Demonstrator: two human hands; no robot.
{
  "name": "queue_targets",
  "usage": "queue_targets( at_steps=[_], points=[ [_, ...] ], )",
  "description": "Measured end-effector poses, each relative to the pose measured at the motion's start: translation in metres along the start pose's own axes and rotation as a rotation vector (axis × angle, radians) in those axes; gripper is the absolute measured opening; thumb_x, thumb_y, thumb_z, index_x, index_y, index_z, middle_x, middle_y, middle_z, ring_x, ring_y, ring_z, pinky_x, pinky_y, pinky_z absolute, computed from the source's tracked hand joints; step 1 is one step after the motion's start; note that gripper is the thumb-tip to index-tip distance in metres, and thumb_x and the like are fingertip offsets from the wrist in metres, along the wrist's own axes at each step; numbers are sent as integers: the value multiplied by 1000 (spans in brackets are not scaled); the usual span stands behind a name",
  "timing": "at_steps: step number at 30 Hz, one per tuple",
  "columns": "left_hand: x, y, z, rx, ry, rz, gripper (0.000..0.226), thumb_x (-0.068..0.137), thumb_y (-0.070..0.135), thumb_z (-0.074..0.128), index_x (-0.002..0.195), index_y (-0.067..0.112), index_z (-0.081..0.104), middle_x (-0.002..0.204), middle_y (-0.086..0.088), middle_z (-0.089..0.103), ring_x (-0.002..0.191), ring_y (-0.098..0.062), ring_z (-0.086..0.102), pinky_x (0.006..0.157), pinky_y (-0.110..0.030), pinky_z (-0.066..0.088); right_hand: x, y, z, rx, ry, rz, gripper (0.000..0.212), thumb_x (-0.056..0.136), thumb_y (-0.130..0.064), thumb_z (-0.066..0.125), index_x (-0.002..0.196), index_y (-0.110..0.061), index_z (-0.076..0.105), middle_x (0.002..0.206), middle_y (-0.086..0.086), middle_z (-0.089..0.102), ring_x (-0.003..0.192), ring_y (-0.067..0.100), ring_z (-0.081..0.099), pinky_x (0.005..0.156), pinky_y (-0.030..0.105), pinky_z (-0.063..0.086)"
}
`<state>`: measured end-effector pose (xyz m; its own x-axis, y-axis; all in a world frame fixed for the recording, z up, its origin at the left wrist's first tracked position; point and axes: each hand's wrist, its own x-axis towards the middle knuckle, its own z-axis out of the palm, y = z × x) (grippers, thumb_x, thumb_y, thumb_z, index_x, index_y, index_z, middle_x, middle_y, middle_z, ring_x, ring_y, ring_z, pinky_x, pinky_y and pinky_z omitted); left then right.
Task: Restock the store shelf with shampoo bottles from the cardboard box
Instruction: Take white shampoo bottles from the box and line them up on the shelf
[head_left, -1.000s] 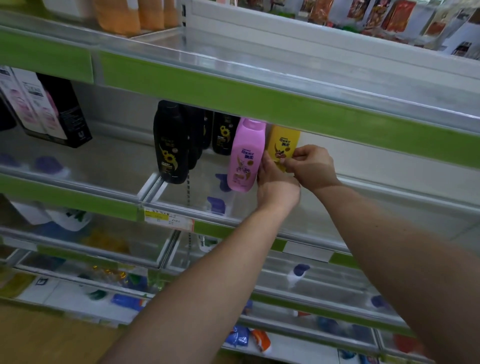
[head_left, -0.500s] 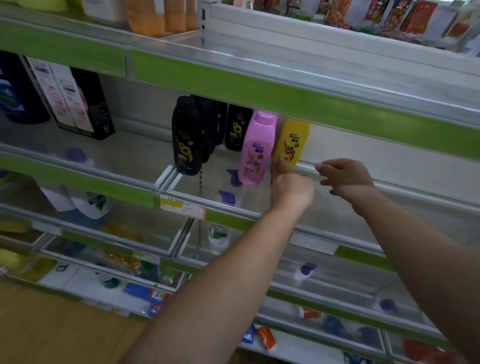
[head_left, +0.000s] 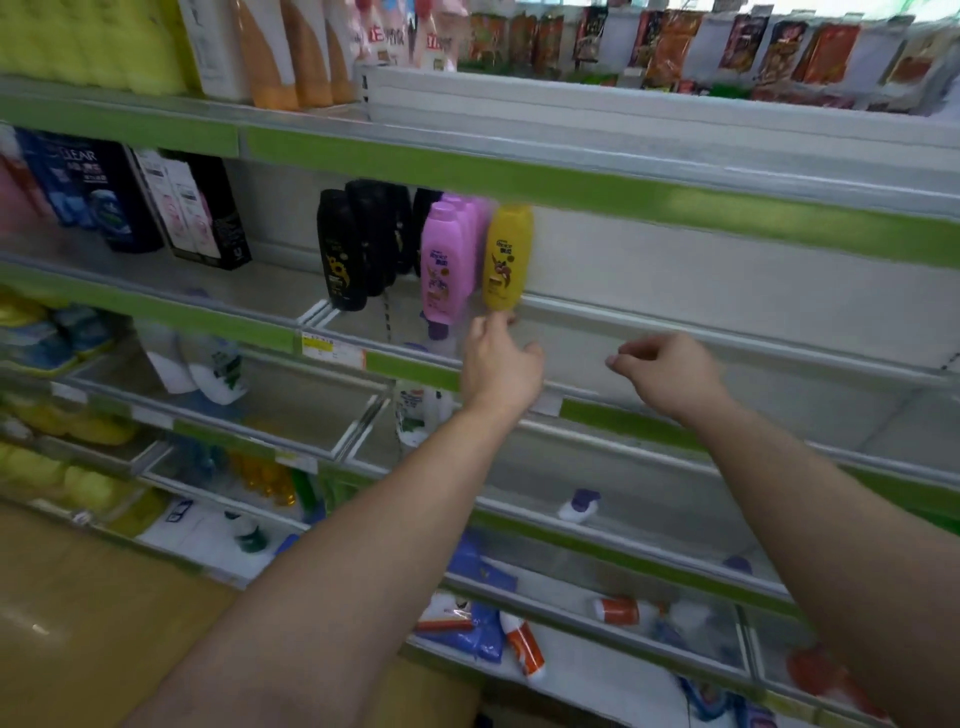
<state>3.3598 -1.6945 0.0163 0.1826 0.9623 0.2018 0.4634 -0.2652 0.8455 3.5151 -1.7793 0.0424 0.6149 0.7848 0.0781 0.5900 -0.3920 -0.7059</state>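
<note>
A yellow shampoo bottle (head_left: 506, 260) stands cap-down on the middle shelf (head_left: 701, 338), right of a row of pink bottles (head_left: 441, 265) and several black bottles (head_left: 343, 249). My left hand (head_left: 498, 364) reaches up under the yellow bottle, its fingertips at the bottle's lower end; the fingers look fairly straight. My right hand (head_left: 670, 374) hovers to the right over the shelf's front rail, fingers loosely curled, holding nothing. The cardboard box is out of view.
Boxed hair products (head_left: 192, 208) and a dark blue pack (head_left: 88, 187) stand at the shelf's left. The green-edged upper shelf (head_left: 571, 187) overhangs the bottle tops. Lower shelves hold scattered bottles and tubes (head_left: 524, 644). Wooden floor (head_left: 78, 623) lies at bottom left.
My right hand let go of the yellow bottle and drew back to the right. My left hand slid down from the bottle's side to its lower end. The view shifted left.
</note>
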Motion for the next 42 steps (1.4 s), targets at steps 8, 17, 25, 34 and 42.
queue_targets(
  at_steps=[8, 17, 25, 34, 42],
  points=[
    [-146, -33, 31, 129, 36, -151, 44, 89, 23, 63, 130, 12, 53, 133, -10, 52, 122, -30, 52, 105, -36, 39, -108, 81, -37, 45, -87, -28, 22, 86, -29, 72, 103, -16, 76, 96, 6, 76, 95, 21, 70, 85, 28, 52],
    [-271, -101, 106, 267, -652, -390, 36, 88, 23, 68, 122, 15, 58, 119, -9, 62, 102, -25, 61, 76, -24, 49, -192, 238, 9, 6, -382, 307, 17, 86, -31, 70, 77, -17, 69, 73, 4, 68, 82, 29, 69, 73, 35, 56],
    [-324, -207, 206, 311, -861, -422, 35, 87, 25, 68, 120, 14, 61, 111, -4, 65, 96, -15, 59, 75, -19, 41, -239, 392, 82, -45, -437, 620, 24, 89, -32, 67, 102, -12, 74, 103, 9, 74, 96, 28, 67, 82, 32, 53],
    [-381, -376, 366, 406, -1032, -361, 42, 88, 27, 64, 127, 15, 57, 129, -8, 59, 117, -26, 55, 99, -38, 47, -291, 590, 219, -78, -447, 771, 22, 93, -26, 62, 106, -11, 70, 98, 6, 68, 93, 22, 65, 83, 31, 50],
    [-411, -522, 489, 560, -1122, -192, 49, 89, 39, 58, 134, 23, 50, 132, -5, 54, 116, -25, 56, 96, -44, 50, -302, 732, 364, -133, -453, 677, 29, 96, -30, 55, 123, -20, 60, 101, 2, 67, 98, 22, 63, 72, 26, 39]
  ],
)
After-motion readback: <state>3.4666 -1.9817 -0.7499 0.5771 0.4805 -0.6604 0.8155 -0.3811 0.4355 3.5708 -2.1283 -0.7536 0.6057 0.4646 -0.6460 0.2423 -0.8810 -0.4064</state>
